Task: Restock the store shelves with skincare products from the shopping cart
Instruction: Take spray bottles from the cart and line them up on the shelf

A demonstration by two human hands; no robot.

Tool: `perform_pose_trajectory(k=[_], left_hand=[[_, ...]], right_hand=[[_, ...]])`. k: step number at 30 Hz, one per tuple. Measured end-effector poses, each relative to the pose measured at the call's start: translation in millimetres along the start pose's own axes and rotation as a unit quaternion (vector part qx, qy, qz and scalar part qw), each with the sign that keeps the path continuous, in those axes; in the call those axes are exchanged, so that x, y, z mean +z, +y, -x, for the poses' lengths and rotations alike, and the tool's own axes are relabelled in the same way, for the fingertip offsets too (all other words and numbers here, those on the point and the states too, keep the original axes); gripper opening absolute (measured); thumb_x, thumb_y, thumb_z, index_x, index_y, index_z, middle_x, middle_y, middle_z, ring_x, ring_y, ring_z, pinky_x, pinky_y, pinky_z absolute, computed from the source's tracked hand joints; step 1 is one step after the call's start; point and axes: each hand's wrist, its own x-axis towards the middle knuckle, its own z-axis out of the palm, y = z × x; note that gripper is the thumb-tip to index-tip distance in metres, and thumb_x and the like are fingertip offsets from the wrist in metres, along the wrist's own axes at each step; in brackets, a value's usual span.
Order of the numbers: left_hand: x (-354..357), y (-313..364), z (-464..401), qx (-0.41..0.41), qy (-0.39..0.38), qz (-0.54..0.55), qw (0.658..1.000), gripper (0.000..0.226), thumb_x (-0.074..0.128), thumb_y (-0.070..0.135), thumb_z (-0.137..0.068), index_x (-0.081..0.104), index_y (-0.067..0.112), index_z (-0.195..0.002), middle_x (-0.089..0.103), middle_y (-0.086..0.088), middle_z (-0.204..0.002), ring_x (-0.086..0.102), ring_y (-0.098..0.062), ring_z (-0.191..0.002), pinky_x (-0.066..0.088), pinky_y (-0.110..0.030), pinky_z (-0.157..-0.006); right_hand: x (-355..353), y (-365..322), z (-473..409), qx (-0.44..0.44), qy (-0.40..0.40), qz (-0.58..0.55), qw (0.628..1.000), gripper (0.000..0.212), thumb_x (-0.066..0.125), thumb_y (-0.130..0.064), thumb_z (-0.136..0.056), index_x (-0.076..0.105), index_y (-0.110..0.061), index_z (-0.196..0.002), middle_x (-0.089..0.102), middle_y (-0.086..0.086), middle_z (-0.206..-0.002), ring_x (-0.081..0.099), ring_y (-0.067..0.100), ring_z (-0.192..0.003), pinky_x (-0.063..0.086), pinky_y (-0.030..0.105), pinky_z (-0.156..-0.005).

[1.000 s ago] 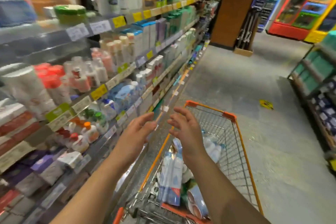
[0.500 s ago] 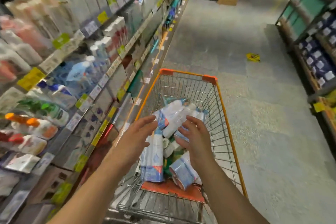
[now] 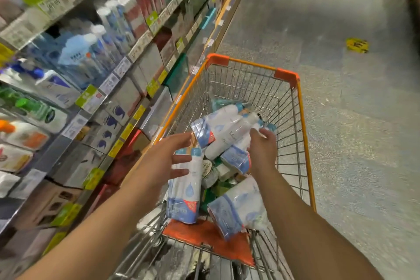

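The orange-rimmed wire shopping cart (image 3: pixel 305 143) stands beside the shelves and holds several white-and-blue wrapped skincare bottle packs. My right hand (image 3: pixel 262 148) is down in the cart. Its thumb lies on the near side and its curled fingers on the far side of a slanted twin pack (image 3: pixel 223 135). My left hand (image 3: pixel 167 160) hovers with fingers spread, close to the top of an upright pack (image 3: pixel 185 191) and to the left end of the slanted pack. Another pack (image 3: pixel 238 208) leans at the near right. A round jar (image 3: pixel 210 174) and green items lie underneath.
Store shelves (image 3: pixel 91 102) run along the left, packed with bottles, boxes and yellow and green price tags. Blue bottles (image 3: pixel 91 52) fill the middle shelf. Grey aisle floor stretches to the right, with a yellow scrap (image 3: pixel 356 45) on it. The cart's orange child seat flap (image 3: pixel 204 237) is nearest me.
The view has tilted down from the aisle to the cart. Both hands dropped into the basket; my right hand has closed on the slanted twin pack, and my left hand has come alongside.
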Motion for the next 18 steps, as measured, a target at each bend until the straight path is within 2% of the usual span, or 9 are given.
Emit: perform_pose_trajectory(k=[3, 6, 8, 10, 12, 14, 18], left_hand=[[3, -9, -14, -0.012, 0.007, 0.003, 1.0, 0.043, 0.073, 0.049, -0.072, 0.079, 0.024, -0.107, 0.075, 0.004, -0.111, 0.07, -0.023, -0.094, 0.057, -0.042, -0.077], [5, -17, -26, -0.023, 0.01, 0.002, 1.0, 0.049, 0.073, 0.051, -0.069, 0.078, 0.023, -0.109, 0.076, 0.006, -0.11, 0.071, -0.024, -0.096, 0.058, -0.044, -0.079], [6, -20, -33, -0.034, 0.015, 0.0, 0.999, 0.046, 0.075, 0.049, -0.074, 0.077, 0.022, -0.111, 0.076, 0.005, -0.11, 0.07, -0.024, -0.096, 0.058, -0.045, -0.082], [8, -22, -37, -0.037, 0.018, -0.007, 0.999, 0.035, 0.075, 0.043, -0.087, 0.076, 0.02, -0.114, 0.073, 0.002, -0.113, 0.069, -0.025, -0.098, 0.057, -0.046, -0.082], [9, -22, -38, -0.037, 0.022, -0.013, 0.999, 0.029, 0.066, 0.037, -0.095, 0.073, 0.019, -0.117, 0.071, 0.001, -0.115, 0.069, -0.026, -0.1, 0.057, -0.048, -0.086], [9, -21, -38, -0.036, 0.02, -0.02, 0.999, 0.027, 0.063, 0.034, -0.098, 0.072, 0.02, -0.119, 0.071, 0.002, -0.115, 0.068, -0.026, -0.101, 0.056, -0.05, -0.093], [9, -21, -34, -0.038, 0.013, -0.027, 0.999, 0.022, 0.064, 0.034, -0.098, 0.073, 0.024, -0.116, 0.071, 0.002, -0.117, 0.07, -0.024, -0.101, 0.056, -0.05, -0.096]], right_hand=[[11, -3, -27, -0.046, 0.018, 0.056, 0.997, 0.045, 0.063, -0.036, -0.095, 0.054, -0.03, -0.138, 0.062, -0.006, -0.125, 0.062, 0.02, -0.113, 0.049, 0.044, -0.103], [23, -2, -55, -0.095, 0.012, 0.099, 0.99, 0.06, 0.064, -0.033, -0.094, 0.047, -0.028, -0.151, 0.052, 0.002, -0.146, 0.053, 0.022, -0.13, 0.048, 0.042, -0.107], [30, 1, -72, -0.108, 0.001, 0.151, 0.983, 0.07, 0.063, -0.039, -0.09, 0.042, -0.027, -0.156, 0.049, 0.005, -0.153, 0.051, 0.026, -0.136, 0.048, 0.046, -0.109], [34, 3, -83, -0.098, -0.025, 0.181, 0.978, 0.072, 0.061, -0.04, -0.094, 0.035, -0.03, -0.16, 0.047, 0.008, -0.156, 0.051, 0.029, -0.137, 0.049, 0.045, -0.108], [36, 6, -87, -0.075, -0.056, 0.187, 0.978, 0.067, 0.059, -0.037, -0.1, 0.031, -0.031, -0.16, 0.051, 0.009, -0.152, 0.056, 0.029, -0.132, 0.049, 0.037, -0.103], [37, 12, -88, -0.069, -0.063, 0.174, 0.98, 0.06, 0.06, -0.033, -0.102, 0.034, -0.029, -0.156, 0.06, 0.009, -0.14, 0.062, 0.028, -0.12, 0.048, 0.03, -0.09], [45, 11, -74, -0.111, -0.023, 0.132, 0.985, 0.038, 0.066, -0.03, -0.098, 0.047, -0.022, -0.129, 0.067, 0.005, -0.111, 0.066, 0.028, -0.094, 0.054, 0.036, -0.077]])
